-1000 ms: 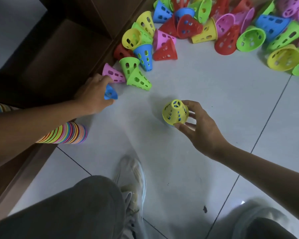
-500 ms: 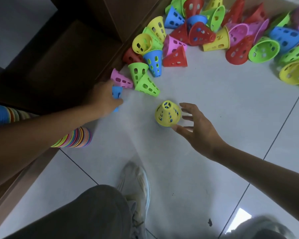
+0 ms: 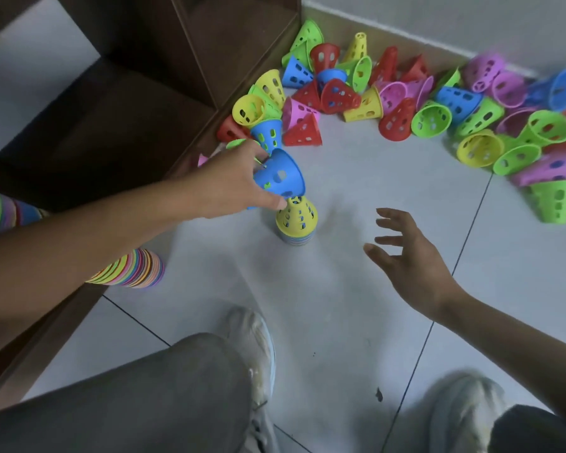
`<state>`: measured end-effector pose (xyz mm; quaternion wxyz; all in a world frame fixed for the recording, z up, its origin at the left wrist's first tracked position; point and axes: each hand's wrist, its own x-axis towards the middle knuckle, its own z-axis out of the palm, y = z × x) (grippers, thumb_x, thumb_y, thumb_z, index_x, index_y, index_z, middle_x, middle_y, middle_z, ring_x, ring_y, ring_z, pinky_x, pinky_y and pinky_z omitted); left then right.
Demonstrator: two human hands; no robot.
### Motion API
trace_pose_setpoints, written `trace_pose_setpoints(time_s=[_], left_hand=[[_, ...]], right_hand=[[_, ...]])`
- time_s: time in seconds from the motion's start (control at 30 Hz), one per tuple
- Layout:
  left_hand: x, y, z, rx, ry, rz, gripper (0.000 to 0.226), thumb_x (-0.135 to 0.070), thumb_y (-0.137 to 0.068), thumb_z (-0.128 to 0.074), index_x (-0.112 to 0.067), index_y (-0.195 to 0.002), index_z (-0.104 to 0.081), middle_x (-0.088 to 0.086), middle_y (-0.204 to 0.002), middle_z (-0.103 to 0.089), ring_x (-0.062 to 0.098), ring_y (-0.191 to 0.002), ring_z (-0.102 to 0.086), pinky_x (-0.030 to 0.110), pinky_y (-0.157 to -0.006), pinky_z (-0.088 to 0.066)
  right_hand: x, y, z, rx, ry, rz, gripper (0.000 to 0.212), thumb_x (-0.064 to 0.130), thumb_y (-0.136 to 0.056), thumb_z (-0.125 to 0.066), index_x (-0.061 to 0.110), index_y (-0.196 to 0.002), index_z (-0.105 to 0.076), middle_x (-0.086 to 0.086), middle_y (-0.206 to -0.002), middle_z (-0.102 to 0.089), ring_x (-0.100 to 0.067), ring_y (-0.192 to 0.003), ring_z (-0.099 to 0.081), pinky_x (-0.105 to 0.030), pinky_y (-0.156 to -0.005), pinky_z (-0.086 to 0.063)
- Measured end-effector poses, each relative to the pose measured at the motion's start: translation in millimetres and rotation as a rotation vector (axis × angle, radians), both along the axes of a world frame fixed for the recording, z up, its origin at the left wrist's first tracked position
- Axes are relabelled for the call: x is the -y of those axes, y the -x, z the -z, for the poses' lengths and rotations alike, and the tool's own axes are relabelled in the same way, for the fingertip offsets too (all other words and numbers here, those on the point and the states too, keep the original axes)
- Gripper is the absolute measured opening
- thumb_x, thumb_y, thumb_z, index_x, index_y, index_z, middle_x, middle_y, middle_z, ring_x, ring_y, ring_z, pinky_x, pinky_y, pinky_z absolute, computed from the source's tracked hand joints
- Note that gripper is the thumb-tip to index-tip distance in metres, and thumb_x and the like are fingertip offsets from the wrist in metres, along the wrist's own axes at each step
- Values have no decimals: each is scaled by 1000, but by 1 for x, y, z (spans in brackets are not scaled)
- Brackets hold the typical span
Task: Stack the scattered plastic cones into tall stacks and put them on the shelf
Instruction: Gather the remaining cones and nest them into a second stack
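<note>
Left hand [image 3: 232, 181] grips a blue cone [image 3: 280, 176], tilted just above a yellow-topped stack [image 3: 296, 220] standing on the tiled floor [image 3: 389, 178]. Right hand [image 3: 409, 259] hovers nearby, fingers spread and holding nothing. Scattered cones [image 3: 406, 106] lie beyond, beside a dark shelf [image 3: 118, 103].

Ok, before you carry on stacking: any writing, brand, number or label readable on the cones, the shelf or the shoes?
None: no readable text anywhere in this view.
Blue cone in the left hand: only cut-out holes, no print.
Yellow cone on top of the floor stack: holes only.
Loose cones by the wall: no labels visible.
Shelf: plain dark wood.
Shoes: blurred, no logo legible.
</note>
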<state>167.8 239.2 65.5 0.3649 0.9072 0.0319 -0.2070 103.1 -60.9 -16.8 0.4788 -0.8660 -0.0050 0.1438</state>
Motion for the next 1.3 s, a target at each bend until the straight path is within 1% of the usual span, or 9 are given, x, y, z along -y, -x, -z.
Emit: trace_pose_setpoints(time_s=[0.13, 0.33, 0.43, 0.57, 0.7, 0.93, 1.1, 1.2, 1.3], left_hand=[[16, 2, 2, 183, -250, 223, 51, -40, -69, -88, -8, -95, -59, 8, -88, -66, 29, -83, -64, 44, -71, -52], [10, -6, -26, 188, -405, 318, 53, -47, -70, -86, -8, -74, -51, 4, -69, -45, 22, -63, -41, 33, -55, -30], [10, -6, -32, 144, -428, 352, 53, -46, -70, -88, -9, -70, -49, 2, -64, -38, 20, -59, -36, 31, -52, -24], [14, -7, -28, 179, -450, 365, 54, -46, -62, -92, -1, -79, -66, 6, -62, -42, 23, -59, -40, 32, -54, -32], [20, -11, -14, 218, -507, 395, 56, -50, -59, -91, -9, -64, -53, 6, -59, -43, 24, -58, -44, 36, -56, -38], [38, -5, 2, 268, -576, 391, 55, -57, -69, -79, -15, -61, -44, 2, -63, -46, 23, -67, -48, 33, -51, -24], [37, -19, 23, 236, -583, 330, 57, -73, -67, -70, -19, -74, -54, 0, -77, -52, 22, -79, -55, 37, -67, -48], [40, -26, 19, 142, -579, 270, 89, -95, -67, -37, -19, -104, -64, 1, -94, -61, 19, -90, -57, 43, -77, -55], [34, -32, 9, 190, -479, 157, 89, -91, -73, -20, -21, -105, -66, -2, -91, -65, 12, -86, -59, 40, -77, -56]], right_hand=[[2, 13, -17, 7, -2, 17, 52, 27, -95, -66, 35, -139, -41, 9, -135, -52, -4, -114, -59, -18, -76, -49], [-6, 15, -54, 61, 70, 13, 46, 29, -94, -67, 32, -136, -46, 9, -132, -57, 0, -110, -62, -14, -75, -48], [-14, 5, -80, 114, 96, -45, 43, 28, -94, -68, 30, -133, -50, 9, -127, -60, -4, -110, -62, -27, -87, -54], [-24, -27, -105, 208, 117, -115, 35, 30, -94, -67, 28, -127, -55, 10, -118, -65, -6, -108, -63, -31, -93, -52], [-33, -65, -97, 227, 83, -142, 28, 29, -95, -67, 28, -122, -58, 12, -113, -67, -7, -105, -64, -26, -93, -50], [-38, -119, -72, 115, -17, -143, 24, 25, -95, -67, 27, -118, -60, 9, -111, -68, -7, -102, -65, -23, -80, -52], [-36, -160, -64, 88, -11, -215, 24, 24, -95, -66, 26, -118, -60, 10, -111, -67, -4, -102, -64, -16, -73, -46], [-46, -185, -57, 69, -16, -268, 22, 21, -96, -65, 24, -117, -59, 6, -111, -66, -10, -101, -64, -17, -73, -50], [-63, -208, -50, 73, 10, -356, 22, 19, -96, -65, 20, -117, -59, 2, -111, -66, -14, -100, -65, -18, -80, -52]])
